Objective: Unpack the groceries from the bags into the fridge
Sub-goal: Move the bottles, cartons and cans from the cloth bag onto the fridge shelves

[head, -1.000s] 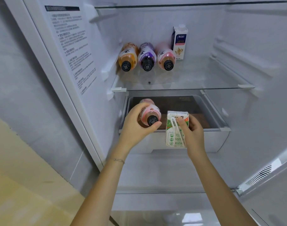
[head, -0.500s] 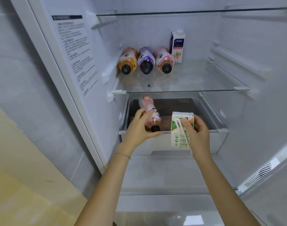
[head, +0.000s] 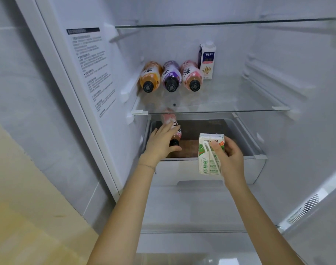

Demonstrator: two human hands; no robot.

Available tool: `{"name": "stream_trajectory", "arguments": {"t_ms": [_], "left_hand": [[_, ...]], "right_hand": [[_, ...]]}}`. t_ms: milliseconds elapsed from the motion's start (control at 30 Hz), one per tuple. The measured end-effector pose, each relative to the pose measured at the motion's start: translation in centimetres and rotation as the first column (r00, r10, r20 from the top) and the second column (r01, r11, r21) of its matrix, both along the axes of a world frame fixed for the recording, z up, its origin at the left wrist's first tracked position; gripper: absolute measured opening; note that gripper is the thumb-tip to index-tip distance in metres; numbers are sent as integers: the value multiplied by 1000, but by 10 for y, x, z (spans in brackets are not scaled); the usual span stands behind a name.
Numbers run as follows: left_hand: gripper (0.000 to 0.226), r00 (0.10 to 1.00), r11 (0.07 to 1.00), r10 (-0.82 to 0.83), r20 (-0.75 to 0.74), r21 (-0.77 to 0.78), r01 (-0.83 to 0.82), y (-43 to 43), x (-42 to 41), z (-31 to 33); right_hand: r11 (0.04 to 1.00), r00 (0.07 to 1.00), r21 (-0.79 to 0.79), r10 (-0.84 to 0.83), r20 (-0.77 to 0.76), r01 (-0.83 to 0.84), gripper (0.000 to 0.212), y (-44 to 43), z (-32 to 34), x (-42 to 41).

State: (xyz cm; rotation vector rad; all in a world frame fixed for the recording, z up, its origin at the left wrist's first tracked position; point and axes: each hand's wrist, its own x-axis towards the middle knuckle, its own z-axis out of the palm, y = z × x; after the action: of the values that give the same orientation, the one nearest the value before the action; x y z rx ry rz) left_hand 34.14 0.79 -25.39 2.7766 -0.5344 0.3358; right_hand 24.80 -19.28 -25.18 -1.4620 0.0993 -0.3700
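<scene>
While the left hand (head: 159, 145) curls its grip around the neck end of a pink bottle (head: 172, 127) lying in the drawer (head: 258, 159) at centre frame, the right hand (head: 231, 157) clasps a small green-and-white carton (head: 210, 153) just in front of the drawer's rim. The bottle looks rigid, smooth and likely to roll; the carton seems light and crushable, best held by its flat sides. Above, a glass shelf (head: 239, 104) carries three bottles (head: 171, 77) lying side by side and an upright carton (head: 207, 60) inside the white fridge.
</scene>
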Motion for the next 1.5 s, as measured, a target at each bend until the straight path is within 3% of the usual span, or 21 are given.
{"name": "stream_trajectory", "arguments": {"t_ms": [233, 533, 667, 800, 900, 1033, 1333, 1500], "left_hand": [[78, 979, 978, 201, -7, -46, -202, 10, 25, 2], [79, 957, 950, 279, -81, -119, -287, 9, 27, 0], [74, 918, 918, 391, -67, -46, -394, 15, 28, 6], [73, 963, 952, 259, 79, 147, -269, 15, 26, 3], [67, 975, 950, 197, 105, 226, -216, 17, 29, -6], [67, 963, 952, 243, 118, 163, -260, 22, 31, -6], [69, 969, 958, 248, 16, -151, -243, 20, 30, -5], [75, 962, 959, 266, 64, -114, -258, 17, 23, -12]], "right_hand": [[999, 999, 26, -22, 32, 21, 18, -8, 10, 2], [999, 999, 38, -13, 35, 12, 20, -7, 11, 4], [999, 999, 39, 16, 52, -18, 17, -4, 13, 3], [998, 998, 47, 29, 54, -31, 18, -1, 14, 3], [998, 998, 50, 34, 52, -36, 19, -2, 14, 3], [998, 999, 47, 29, 44, -31, 21, -6, 14, 3], [1000, 999, 27, 16, 36, -17, 23, -13, 10, 1], [1000, 1000, 14, 12, 28, -13, 24, -14, 8, 1]]}}
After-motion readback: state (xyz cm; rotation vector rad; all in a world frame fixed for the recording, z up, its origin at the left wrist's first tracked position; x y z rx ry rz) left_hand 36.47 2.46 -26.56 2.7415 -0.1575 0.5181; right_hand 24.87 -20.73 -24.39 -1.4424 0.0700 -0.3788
